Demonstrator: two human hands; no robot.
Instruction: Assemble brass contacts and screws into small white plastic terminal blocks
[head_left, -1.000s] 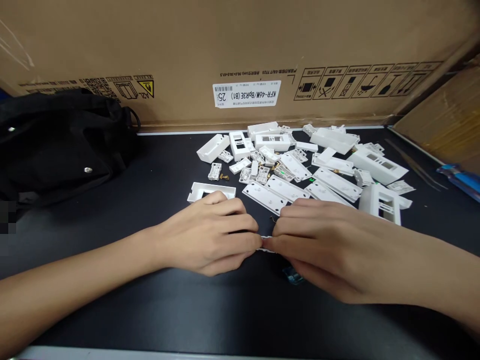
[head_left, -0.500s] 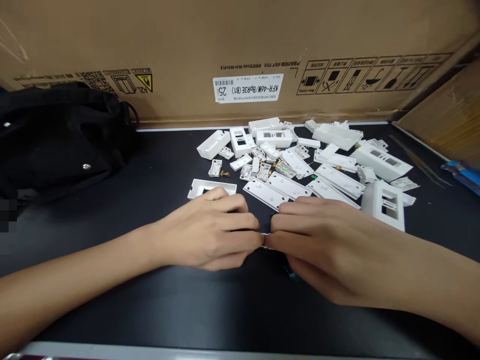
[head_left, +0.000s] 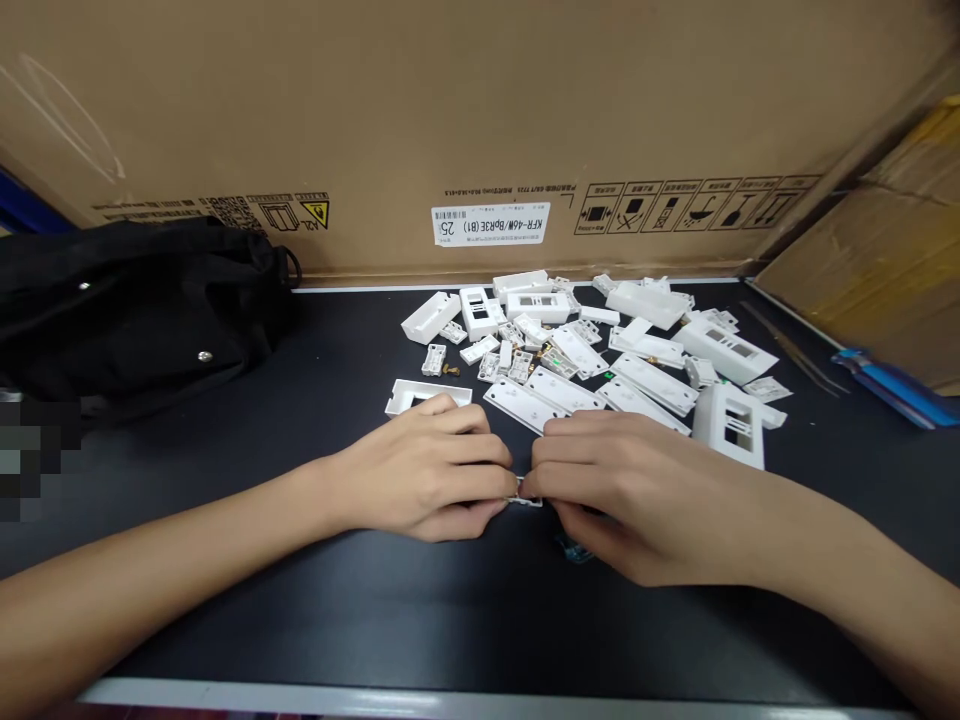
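Between my hands, low over the black table, is a small white plastic socket insert (head_left: 529, 498), mostly covered by fingers. My left hand (head_left: 427, 475) pinches its left side, thumb below and fingers curled. The index finger and thumb of my right hand (head_left: 637, 490) press together at its upper right; a tiny dark bit shows there, too small to name. Under the right palm lies a bluish translucent thing (head_left: 576, 549), partly hidden. Just beyond my left hand sits a white socket housing (head_left: 431, 390), its near side covered by the fingers.
Several white housings, flat cover plates (head_left: 564, 390), inserts (head_left: 433, 360) and brass contacts (head_left: 450, 369) are strewn beyond my hands. A black bag (head_left: 150, 310) lies left, tweezers (head_left: 795, 345) and a blue-handled tool (head_left: 896, 388) right. A large cardboard box (head_left: 480, 100) stands behind.
The view has tilted up and shifted slightly right. My right fingers have moved a little, and more of the white insert shows between the hands.
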